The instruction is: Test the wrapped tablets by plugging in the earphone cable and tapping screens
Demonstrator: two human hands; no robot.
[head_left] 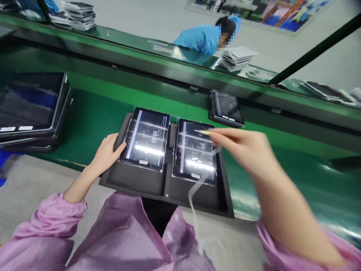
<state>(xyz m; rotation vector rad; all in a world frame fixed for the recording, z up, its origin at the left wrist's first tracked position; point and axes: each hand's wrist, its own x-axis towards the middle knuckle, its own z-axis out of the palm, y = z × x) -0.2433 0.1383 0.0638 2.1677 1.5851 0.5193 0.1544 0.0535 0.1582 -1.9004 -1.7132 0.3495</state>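
Note:
A black tray (141,183) holds two lit tablets side by side, the left tablet (148,139) and the right tablet (194,150). Both screens show "00:00" turned sideways and carry glare. My left hand (108,152) grips the tray's left rim, its thumb reaching towards the left tablet's edge. In my right hand (245,150), thumb and fingers pinch a thin, pale-tipped stylus (203,132) over the upper part of the right tablet. I cannot tell whether the tip touches the screen. A whitish cord (193,192), blurred, hangs below that hand across the tray's front.
Stacked tablets (31,105) lie at the left on the green bench (93,109). More tablets (227,107) sit behind the tray. Beyond a raised ledge (135,45), a person in blue (201,37) bends near a pile of flat pale items (237,58).

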